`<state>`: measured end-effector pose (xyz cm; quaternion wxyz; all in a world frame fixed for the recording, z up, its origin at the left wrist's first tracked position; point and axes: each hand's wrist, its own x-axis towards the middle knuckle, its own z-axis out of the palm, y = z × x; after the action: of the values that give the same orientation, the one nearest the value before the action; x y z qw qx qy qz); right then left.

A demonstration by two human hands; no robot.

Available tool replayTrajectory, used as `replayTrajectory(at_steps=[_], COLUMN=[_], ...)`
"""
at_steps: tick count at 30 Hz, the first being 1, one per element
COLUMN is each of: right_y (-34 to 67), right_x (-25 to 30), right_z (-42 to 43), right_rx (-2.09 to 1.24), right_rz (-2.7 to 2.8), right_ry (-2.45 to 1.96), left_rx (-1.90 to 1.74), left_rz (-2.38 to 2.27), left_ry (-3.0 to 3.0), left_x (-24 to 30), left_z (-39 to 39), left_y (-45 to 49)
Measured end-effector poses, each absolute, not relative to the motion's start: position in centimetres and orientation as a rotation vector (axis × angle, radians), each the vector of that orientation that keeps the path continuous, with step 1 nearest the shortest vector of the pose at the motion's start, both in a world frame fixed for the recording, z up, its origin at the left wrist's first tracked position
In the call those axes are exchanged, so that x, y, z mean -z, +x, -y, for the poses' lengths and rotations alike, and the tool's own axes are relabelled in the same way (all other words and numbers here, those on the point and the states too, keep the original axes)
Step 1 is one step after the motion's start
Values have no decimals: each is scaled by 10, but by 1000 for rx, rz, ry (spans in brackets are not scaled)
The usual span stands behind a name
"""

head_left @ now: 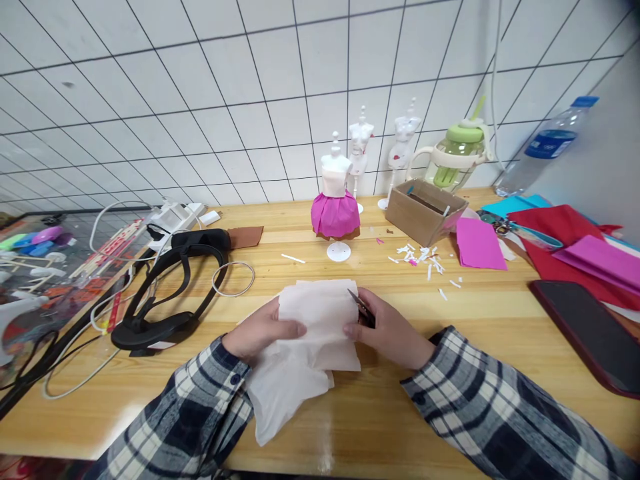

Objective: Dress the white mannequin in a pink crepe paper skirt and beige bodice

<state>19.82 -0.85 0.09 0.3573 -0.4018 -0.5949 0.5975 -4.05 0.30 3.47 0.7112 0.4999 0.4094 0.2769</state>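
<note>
My left hand pinches a sheet of thin white tissue paper from its left side, thumb on top. Lower folds of the paper hang toward the table's front edge. My right hand is closed round small dark scissors, whose pointed tips lie over the paper's upper right edge. Its thumb also presses the paper's right side. Beyond the hands stands a small dress form with a pale top and a gathered magenta skirt.
Two bare white dress forms stand behind, beside an open cardboard box and a green-lidded cup. White scraps lie before the box. A black headset strap is at left; magenta paper and a phone are at right.
</note>
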Motion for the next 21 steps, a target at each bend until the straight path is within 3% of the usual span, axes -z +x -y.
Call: replayTrajectory(at_steps=[10,17,21], right_y=[193,199,203], right_x=[-1,-6,-11], right_z=[16,16,13], right_rx=[-1496,-1219,-1419], right_rz=[1659,1776,1632], right_ry=[-1238,-1177,-1087], left_rx=[-794,-744,-695], left_rz=[-1115,-1116,-1074], left_ry=[1123,1126,1063], left_x=[-31,-30,-29], left_z=[-5,0,4], left_y=[-38,-46,-43])
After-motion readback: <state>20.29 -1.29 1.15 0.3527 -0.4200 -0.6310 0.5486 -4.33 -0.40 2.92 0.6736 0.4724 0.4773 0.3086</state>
